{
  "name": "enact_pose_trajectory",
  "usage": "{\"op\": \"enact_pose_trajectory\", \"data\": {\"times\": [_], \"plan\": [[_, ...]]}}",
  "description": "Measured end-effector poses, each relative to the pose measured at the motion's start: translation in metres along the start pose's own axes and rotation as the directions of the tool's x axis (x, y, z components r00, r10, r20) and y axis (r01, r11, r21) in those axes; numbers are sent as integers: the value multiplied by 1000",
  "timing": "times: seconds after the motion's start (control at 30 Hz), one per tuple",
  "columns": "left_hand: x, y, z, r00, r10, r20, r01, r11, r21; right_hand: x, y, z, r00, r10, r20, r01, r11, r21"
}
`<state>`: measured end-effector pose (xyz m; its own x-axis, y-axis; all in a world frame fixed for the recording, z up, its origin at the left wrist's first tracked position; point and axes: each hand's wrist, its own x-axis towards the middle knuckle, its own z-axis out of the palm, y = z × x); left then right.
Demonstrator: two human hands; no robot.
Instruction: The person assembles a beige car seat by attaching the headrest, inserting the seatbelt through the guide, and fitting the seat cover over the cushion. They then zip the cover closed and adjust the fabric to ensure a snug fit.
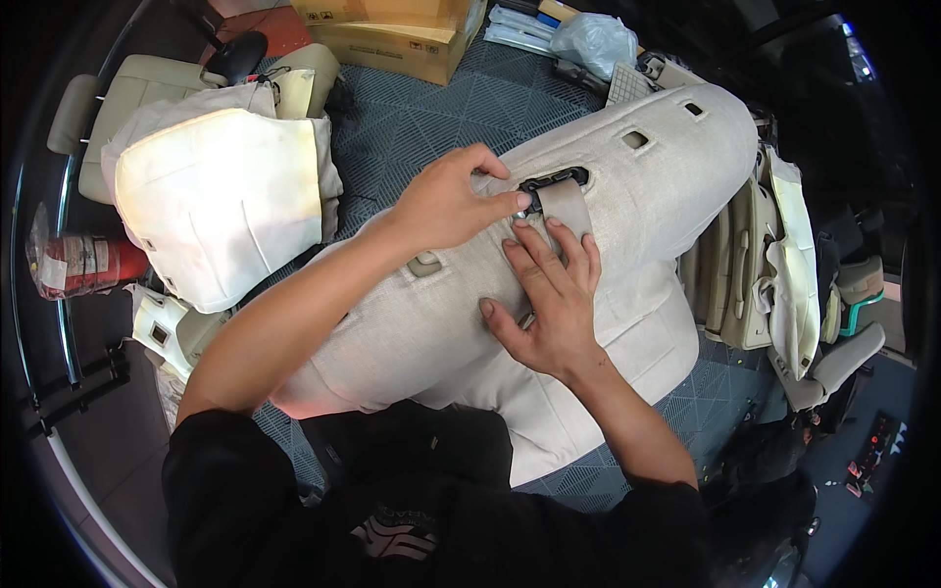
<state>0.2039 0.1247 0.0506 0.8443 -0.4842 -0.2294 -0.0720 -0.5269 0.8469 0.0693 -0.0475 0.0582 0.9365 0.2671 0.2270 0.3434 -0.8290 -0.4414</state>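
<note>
A beige fabric-covered car seat backrest lies slantwise before me, with several cut-outs along its top. At one oval cut-out sits a black plastic trim frame, and a wide beige strap comes out of it. My left hand reaches in from the left, its thumb pressed on the frame's left end. Its index finger is bent and stands apart from the thumb; the other fingers are partly hidden. My right hand rests with spread fingers on the fabric and the strap's lower part, just below the frame.
Padded seat pieces with a pale cover stand at the left, beside a wrapped red fire extinguisher. Cardboard boxes and a plastic bag are at the back. More seat parts lean at the right on the grey patterned floor.
</note>
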Motion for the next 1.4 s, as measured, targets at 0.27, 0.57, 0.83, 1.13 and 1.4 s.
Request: {"op": "enact_pose_trajectory", "data": {"times": [0.27,0.57,0.83,1.13,1.4], "plan": [[2,-4,3,995,-101,-16,101,995,-14,-1,5,3,1000,-27,-4,27,1000,2],[-2,-17,-5,997,-7,79,19,988,-151,6,14,-5,998,-59,15,58,996,63],[0,-33,-12,979,-13,205,85,933,-349,8,4,6,994,-92,-59,91,996,-18],[-12,-38,-10,993,10,118,32,935,-354,6,15,5,990,-141,-33,143,985,95],[-17,-19,-20,859,483,171,-512,821,253,7,22,4,990,-139,-29,141,984,108]]}}
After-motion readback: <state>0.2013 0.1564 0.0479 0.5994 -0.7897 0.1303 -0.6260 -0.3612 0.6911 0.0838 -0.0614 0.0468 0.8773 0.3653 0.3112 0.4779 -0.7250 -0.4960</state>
